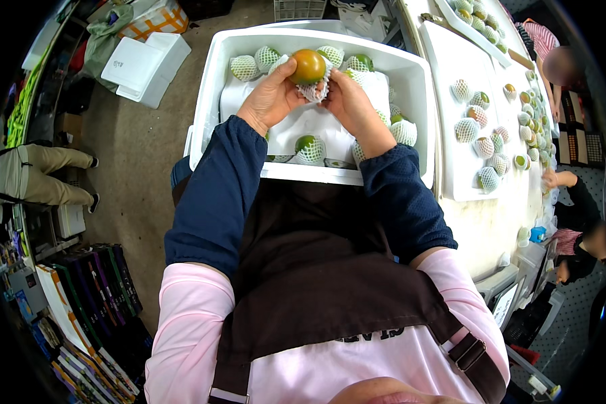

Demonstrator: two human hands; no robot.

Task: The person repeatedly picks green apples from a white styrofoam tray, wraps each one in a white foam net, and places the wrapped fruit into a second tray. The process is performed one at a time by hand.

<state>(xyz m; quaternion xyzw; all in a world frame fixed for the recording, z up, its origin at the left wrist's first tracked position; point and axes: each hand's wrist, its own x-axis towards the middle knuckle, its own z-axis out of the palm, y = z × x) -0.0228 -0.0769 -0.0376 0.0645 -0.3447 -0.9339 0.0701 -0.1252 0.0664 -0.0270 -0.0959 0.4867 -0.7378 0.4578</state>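
Observation:
Above a white foam box (426, 116), both hands are on a round orange-green fruit (308, 65) with a smooth, shiny skin. A white foam net sleeve (314, 92) sits around its lower and right side. My left hand (271, 101) grips the fruit from the left, thumb along its side. My right hand (351, 101) pinches the net at the right, its other fingers partly hidden behind. Below the hands, white paper (293, 123) covers much of the box's contents. Netted green fruits lie around it, including one fruit (310, 150) near the front wall and another (404, 132) at the right.
On the table (459, 217) at right, a white foam lid (447, 146) bears several netted fruits, with more fruits (530, 121) beyond. Two people (578, 227) are at the far side. Another person (48, 171) stands left, near stacked cartons (91, 288). A foam box (149, 68) rests on the floor.

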